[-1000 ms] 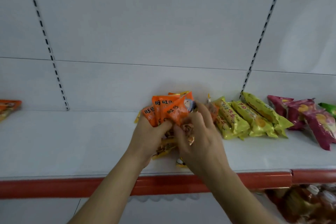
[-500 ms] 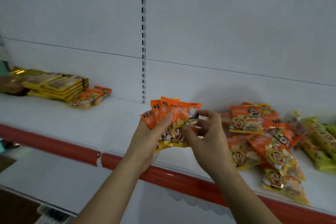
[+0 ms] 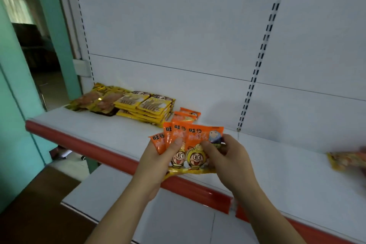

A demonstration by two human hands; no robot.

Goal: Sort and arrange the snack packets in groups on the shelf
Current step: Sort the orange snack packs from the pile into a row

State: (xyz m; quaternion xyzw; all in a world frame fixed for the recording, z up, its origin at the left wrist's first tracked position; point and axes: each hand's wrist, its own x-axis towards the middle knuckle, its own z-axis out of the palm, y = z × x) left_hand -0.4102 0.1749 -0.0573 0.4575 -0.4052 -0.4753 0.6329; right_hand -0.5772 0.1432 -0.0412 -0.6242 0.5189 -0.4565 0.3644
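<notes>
Both hands hold a fanned bundle of orange packets (image 3: 186, 144) in the air above the front part of the shelf (image 3: 111, 132). The left hand (image 3: 160, 166) grips the bundle from the left, thumb pressed across the faces and fingers (image 3: 174, 144) curled round it. The right hand (image 3: 227, 162) pinches the right side of the front packet, thumb on its face and the other fingers bent behind it. A small stack of matching orange packets (image 3: 187, 116) lies near the shelf's back wall, just beside a taller stack of yellow packets (image 3: 146, 108), with a pile of brown-and-gold packets (image 3: 93, 100) further left. A blurred packet (image 3: 348, 159) lies well apart at the right edge. Hazard 1: the packets look smooth and overlap unevenly, so an inner one is likely to slide out if thumb pressure drops; a packet released here could fall past the red shelf edge (image 3: 111, 156) to the lower shelf (image 3: 178, 214). Hazard 2: the matching stack sits close to the yellow stack, so setting the bundle down carelessly may nudge that stack or mix the two groups. Hazard 3: placing the fan without squaring it first would probably leave a splayed, unstable pile. Square the bundle and lower it well inside the red edge.
</notes>
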